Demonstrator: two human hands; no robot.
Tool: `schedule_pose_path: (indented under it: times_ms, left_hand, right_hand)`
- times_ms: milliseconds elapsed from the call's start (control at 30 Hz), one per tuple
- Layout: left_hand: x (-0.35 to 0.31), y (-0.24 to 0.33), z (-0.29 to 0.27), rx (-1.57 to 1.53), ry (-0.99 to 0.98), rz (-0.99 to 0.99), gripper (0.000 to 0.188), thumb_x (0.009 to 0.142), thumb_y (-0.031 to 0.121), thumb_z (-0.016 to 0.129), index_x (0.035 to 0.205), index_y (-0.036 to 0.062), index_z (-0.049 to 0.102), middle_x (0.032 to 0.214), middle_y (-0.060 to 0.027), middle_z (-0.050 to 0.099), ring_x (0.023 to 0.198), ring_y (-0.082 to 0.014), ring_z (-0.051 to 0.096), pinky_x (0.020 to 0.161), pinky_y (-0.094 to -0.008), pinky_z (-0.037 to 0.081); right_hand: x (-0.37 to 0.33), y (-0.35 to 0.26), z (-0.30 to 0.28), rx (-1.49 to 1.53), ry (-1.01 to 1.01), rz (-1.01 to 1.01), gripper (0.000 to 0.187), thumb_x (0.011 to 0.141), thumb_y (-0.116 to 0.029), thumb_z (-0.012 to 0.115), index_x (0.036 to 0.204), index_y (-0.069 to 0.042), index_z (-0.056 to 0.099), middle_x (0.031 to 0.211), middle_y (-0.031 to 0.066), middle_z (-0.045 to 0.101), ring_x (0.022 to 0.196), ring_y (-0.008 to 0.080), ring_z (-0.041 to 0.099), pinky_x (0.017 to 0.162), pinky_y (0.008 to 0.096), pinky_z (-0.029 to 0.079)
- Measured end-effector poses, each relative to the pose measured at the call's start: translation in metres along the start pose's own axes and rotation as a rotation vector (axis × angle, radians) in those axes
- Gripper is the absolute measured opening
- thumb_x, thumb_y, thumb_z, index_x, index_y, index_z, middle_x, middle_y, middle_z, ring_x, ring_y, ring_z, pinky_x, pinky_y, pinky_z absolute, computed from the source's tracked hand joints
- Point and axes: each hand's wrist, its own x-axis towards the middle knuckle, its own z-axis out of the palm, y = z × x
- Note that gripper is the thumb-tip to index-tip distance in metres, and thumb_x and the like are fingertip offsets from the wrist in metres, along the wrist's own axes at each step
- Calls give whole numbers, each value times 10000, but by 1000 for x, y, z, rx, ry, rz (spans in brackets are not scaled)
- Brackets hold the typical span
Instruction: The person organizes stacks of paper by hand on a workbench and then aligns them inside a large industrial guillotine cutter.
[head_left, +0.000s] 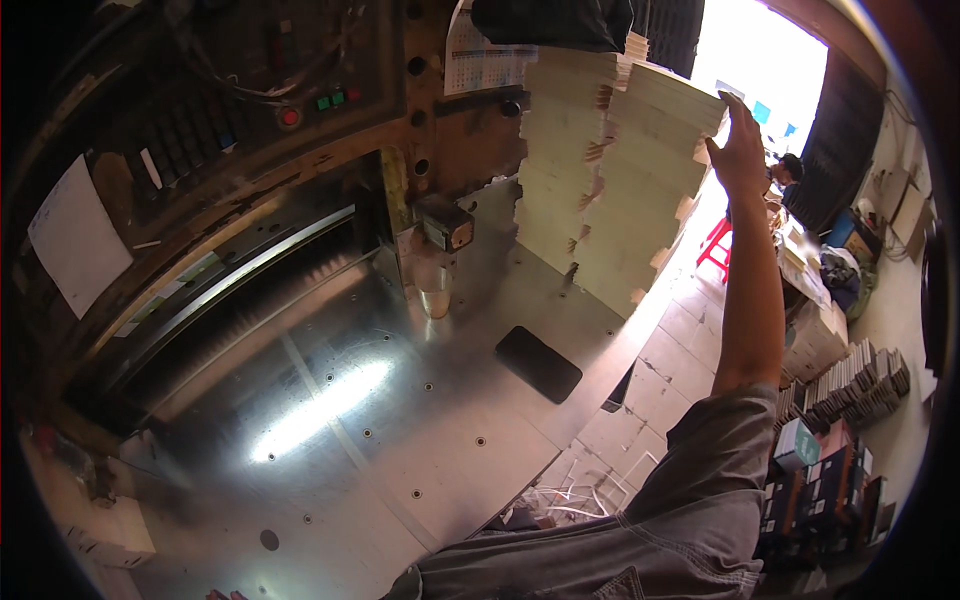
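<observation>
My right hand (741, 150) is raised on an outstretched arm at the upper right. Its fingers are stretched out with the thumb apart, beside the top right corner of a tall stack of pale paper (655, 150). Whether the fingertips touch the sheets, I cannot tell. A second pale stack (562, 150) stands against it on the left, both on the metal table (480, 480). Of my left hand (226, 596) only blurry fingertips show at the lower edge, over the near part of the table; the rest is out of the picture.
A black phone-like slab (538, 364) and a clear cup (434, 295) rest on the table. A machine slot with a metal bar (270, 262) runs along the left. Beyond the table's right edge are floor tiles, a red stool (714, 248), a seated person (787, 170) and stacked bundles (850, 385).
</observation>
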Motion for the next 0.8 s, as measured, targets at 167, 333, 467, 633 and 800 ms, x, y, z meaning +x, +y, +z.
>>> schedule_pose_path:
  times_ms: [167,333,467,633,800]
  left_hand:
    - [1,-25,11,68,-18,1,466,948,373,703,1177,-28,641,1012,-208,674,886,-369,641,807,-458,505]
    - [0,-24,11,85,77,132,425,964,392,675,1079,-16,642,934,-180,654,823,-360,616,756,-462,486]
    - [2,-16,12,103,37,110,416,973,400,657,1012,-13,626,879,-173,626,778,-361,592,716,-473,464]
    - [1,-5,5,54,39,66,411,969,407,661,1015,-1,633,880,-176,626,776,-357,593,707,-476,459]
    - [-5,-67,26,78,-68,-85,490,1002,271,616,1374,-37,534,1434,-241,536,1337,-404,490,1135,-462,366]
  right_hand:
    - [13,1,-7,-12,-94,-16,661,739,-51,772,1340,-193,537,1327,49,626,1278,298,564,1054,445,476]
    - [9,-10,-30,75,-1,-138,662,667,-59,816,1277,-160,578,1242,65,661,1212,316,598,1044,448,468]
    - [1,-41,-48,138,38,-305,603,647,-44,808,1214,-118,618,1204,84,673,1171,321,612,1053,452,461]
    - [-14,-85,-123,239,0,-402,652,626,-60,819,1245,-103,619,1195,102,679,1134,306,637,993,425,510]
    - [-47,-166,-165,425,-36,-495,712,626,-47,851,1287,-85,591,1218,133,677,1065,292,683,968,387,535]
